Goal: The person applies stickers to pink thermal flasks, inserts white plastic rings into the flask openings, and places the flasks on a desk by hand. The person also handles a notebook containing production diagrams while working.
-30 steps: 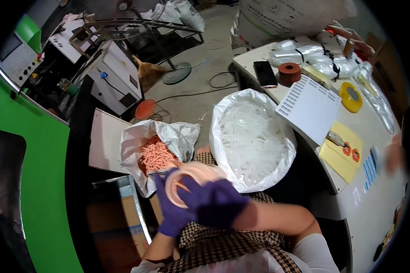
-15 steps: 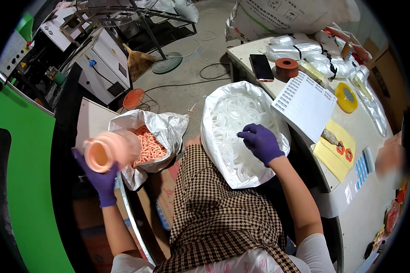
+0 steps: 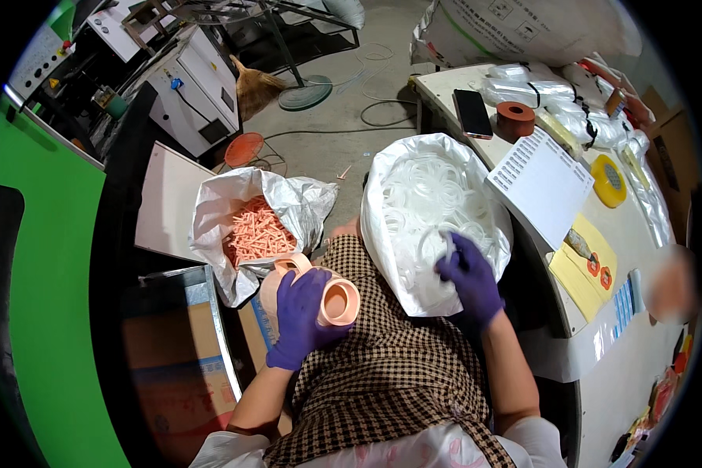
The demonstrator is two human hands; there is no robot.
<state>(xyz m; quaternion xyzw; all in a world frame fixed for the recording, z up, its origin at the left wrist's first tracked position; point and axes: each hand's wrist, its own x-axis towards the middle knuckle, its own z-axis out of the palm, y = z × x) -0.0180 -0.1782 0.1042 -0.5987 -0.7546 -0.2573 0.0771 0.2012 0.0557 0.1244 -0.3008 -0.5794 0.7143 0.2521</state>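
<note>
Left hand (image 3: 303,316) in purple glove, fingers wrapped round smooth pink plastic cup (image 3: 331,299) over lap; cup on its side, open mouth facing right. Right hand (image 3: 469,274), fingers pinching thin clear ring inside white crinkled bag (image 3: 433,214) of translucent rings.

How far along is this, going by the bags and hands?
Done: nothing finished shows. In hand: the left hand holds a pink cup over the lap; the right hand pinches a clear ring inside the white bag. Left: that bag is full of rings, and the silver bag holds many pink pieces.
</note>
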